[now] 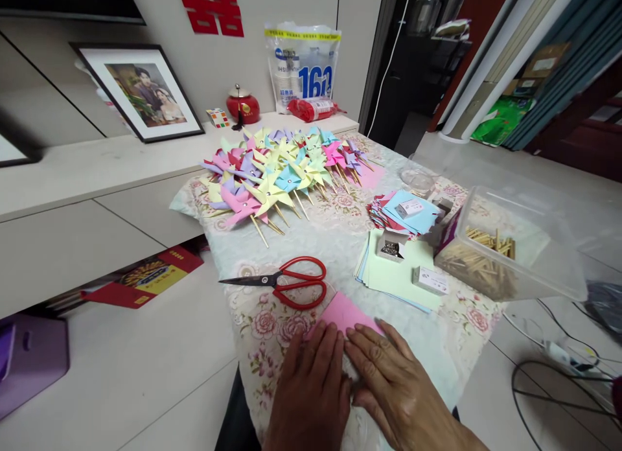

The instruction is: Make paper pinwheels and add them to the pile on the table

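Observation:
A pink sheet of paper [347,312] lies on the cloth at the near edge of the table, its upper part showing as a point and its lower part hidden beneath my fingers. My left hand [315,380] rests on its left side, fingers stretched flat. Against its right side my right hand [396,380] presses with flat fingers, its thumb tucked toward the left hand. Just beyond the left fingers are red-handled scissors [296,282], blades pointing left. Farther back, many finished paper pinwheels [272,179] on wooden sticks lie in a heap.
Right of the paper, pale green sheets [398,282] carry an opened small box [391,247] of metal pins and a closed white box [430,280]. Blue and red sheets [413,208] lie behind. A clear plastic bin [549,256] holds short wooden sticks at the table's right edge.

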Demonstrator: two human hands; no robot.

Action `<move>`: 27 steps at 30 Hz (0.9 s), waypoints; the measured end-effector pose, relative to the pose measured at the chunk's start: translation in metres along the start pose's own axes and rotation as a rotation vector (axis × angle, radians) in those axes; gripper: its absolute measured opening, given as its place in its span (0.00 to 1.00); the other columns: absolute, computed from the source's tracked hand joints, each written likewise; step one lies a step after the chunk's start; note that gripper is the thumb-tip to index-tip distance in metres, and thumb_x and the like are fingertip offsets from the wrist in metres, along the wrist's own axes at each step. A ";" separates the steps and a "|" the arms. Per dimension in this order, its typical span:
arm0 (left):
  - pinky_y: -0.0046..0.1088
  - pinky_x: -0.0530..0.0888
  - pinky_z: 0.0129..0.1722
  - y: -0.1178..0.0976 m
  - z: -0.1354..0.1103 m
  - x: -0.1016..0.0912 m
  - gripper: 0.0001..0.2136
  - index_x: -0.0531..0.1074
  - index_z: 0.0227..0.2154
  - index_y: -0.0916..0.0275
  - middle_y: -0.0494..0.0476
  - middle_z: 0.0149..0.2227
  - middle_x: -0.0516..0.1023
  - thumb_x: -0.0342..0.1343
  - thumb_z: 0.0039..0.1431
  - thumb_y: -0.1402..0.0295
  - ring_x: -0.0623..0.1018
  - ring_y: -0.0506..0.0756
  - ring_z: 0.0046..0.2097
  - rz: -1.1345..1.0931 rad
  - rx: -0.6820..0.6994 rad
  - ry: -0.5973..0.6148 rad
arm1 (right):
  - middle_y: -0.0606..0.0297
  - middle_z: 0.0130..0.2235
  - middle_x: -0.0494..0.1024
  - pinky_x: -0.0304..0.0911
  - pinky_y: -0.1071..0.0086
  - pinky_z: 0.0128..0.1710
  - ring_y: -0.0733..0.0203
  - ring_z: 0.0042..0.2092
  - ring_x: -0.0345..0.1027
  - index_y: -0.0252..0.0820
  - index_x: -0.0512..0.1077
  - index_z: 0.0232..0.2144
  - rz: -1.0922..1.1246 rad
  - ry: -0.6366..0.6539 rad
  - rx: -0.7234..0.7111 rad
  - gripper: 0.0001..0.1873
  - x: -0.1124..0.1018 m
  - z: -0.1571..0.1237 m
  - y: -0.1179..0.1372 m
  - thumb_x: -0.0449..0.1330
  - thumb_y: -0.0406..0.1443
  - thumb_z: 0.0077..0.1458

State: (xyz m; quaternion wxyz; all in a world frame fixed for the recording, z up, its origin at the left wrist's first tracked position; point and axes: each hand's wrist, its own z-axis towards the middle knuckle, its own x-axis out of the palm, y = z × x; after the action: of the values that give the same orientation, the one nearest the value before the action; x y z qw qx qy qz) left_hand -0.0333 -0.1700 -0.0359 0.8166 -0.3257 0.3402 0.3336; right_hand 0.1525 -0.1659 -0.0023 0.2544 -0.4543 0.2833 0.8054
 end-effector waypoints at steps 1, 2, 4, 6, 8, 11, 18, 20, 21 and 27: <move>0.40 0.50 0.69 0.000 0.000 0.000 0.17 0.76 0.52 0.68 0.63 0.55 0.79 0.53 0.63 0.68 0.74 0.61 0.58 -0.001 -0.001 0.003 | 0.52 0.55 0.79 0.42 0.52 0.72 0.49 0.59 0.70 0.30 0.70 0.57 0.003 -0.004 0.005 0.20 0.001 0.000 0.000 0.55 0.34 0.66; 0.40 0.49 0.69 0.000 0.000 -0.001 0.17 0.75 0.52 0.68 0.64 0.56 0.78 0.53 0.63 0.67 0.74 0.61 0.58 -0.002 0.000 0.008 | 0.52 0.55 0.79 0.44 0.51 0.71 0.49 0.59 0.70 0.30 0.70 0.57 0.004 -0.008 0.007 0.20 0.001 0.000 0.000 0.55 0.34 0.66; 0.42 0.48 0.69 0.000 0.000 -0.002 0.18 0.75 0.53 0.68 0.64 0.56 0.78 0.54 0.63 0.66 0.75 0.61 0.58 0.001 0.004 0.025 | 0.53 0.54 0.79 0.47 0.50 0.71 0.48 0.58 0.71 0.31 0.70 0.57 0.001 -0.009 0.005 0.20 0.001 0.000 0.000 0.56 0.34 0.65; 0.43 0.46 0.70 -0.001 0.000 -0.003 0.18 0.75 0.53 0.68 0.63 0.57 0.78 0.54 0.63 0.65 0.75 0.61 0.58 0.012 0.006 0.033 | 0.53 0.54 0.79 0.49 0.51 0.70 0.48 0.58 0.72 0.31 0.71 0.57 -0.004 -0.004 0.007 0.20 0.001 0.000 0.000 0.56 0.33 0.65; 0.43 0.45 0.70 -0.002 0.000 -0.004 0.18 0.75 0.52 0.67 0.63 0.56 0.78 0.54 0.63 0.64 0.75 0.61 0.57 0.035 0.001 0.032 | 0.53 0.54 0.79 0.49 0.51 0.70 0.49 0.58 0.71 0.30 0.71 0.56 -0.009 -0.004 0.008 0.19 0.000 -0.001 -0.001 0.56 0.33 0.65; 0.44 0.45 0.70 -0.002 -0.001 -0.005 0.18 0.76 0.51 0.67 0.63 0.55 0.79 0.54 0.64 0.62 0.76 0.62 0.56 0.077 -0.003 0.019 | 0.54 0.54 0.80 0.46 0.53 0.71 0.51 0.58 0.71 0.30 0.73 0.55 -0.031 -0.024 -0.002 0.18 -0.001 -0.003 -0.003 0.56 0.33 0.66; 0.46 0.48 0.69 -0.002 -0.006 -0.011 0.19 0.76 0.52 0.68 0.64 0.54 0.79 0.56 0.64 0.61 0.76 0.63 0.56 0.123 -0.040 0.037 | 0.51 0.54 0.79 0.51 0.50 0.69 0.51 0.61 0.68 0.30 0.72 0.55 -0.071 -0.005 0.005 0.18 0.002 -0.012 -0.006 0.55 0.31 0.66; 0.46 0.49 0.69 -0.002 -0.007 -0.011 0.19 0.76 0.51 0.68 0.65 0.54 0.80 0.56 0.63 0.62 0.77 0.63 0.56 0.123 -0.042 0.014 | 0.51 0.54 0.79 0.53 0.49 0.68 0.51 0.61 0.68 0.30 0.71 0.56 -0.072 0.000 0.007 0.18 0.001 -0.015 -0.006 0.55 0.31 0.66; 0.46 0.49 0.69 -0.002 -0.007 -0.011 0.19 0.76 0.51 0.68 0.65 0.53 0.80 0.56 0.63 0.62 0.77 0.64 0.56 0.120 -0.042 0.006 | 0.51 0.54 0.79 0.54 0.48 0.67 0.51 0.61 0.68 0.30 0.71 0.56 -0.073 0.002 0.008 0.18 0.001 -0.016 -0.007 0.55 0.31 0.67; 0.50 0.53 0.66 -0.004 -0.002 -0.007 0.16 0.77 0.49 0.68 0.65 0.51 0.81 0.54 0.65 0.64 0.78 0.64 0.54 0.128 -0.074 -0.008 | 0.48 0.51 0.80 0.66 0.46 0.56 0.47 0.54 0.72 0.30 0.70 0.57 -0.111 -0.017 0.058 0.19 -0.010 -0.014 -0.012 0.55 0.31 0.66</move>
State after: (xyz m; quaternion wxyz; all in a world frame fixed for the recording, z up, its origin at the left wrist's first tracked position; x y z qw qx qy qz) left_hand -0.0346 -0.1758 -0.0300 0.7824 -0.3320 0.3445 0.3987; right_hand 0.1735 -0.1682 -0.0025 0.3142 -0.4548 0.2786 0.7854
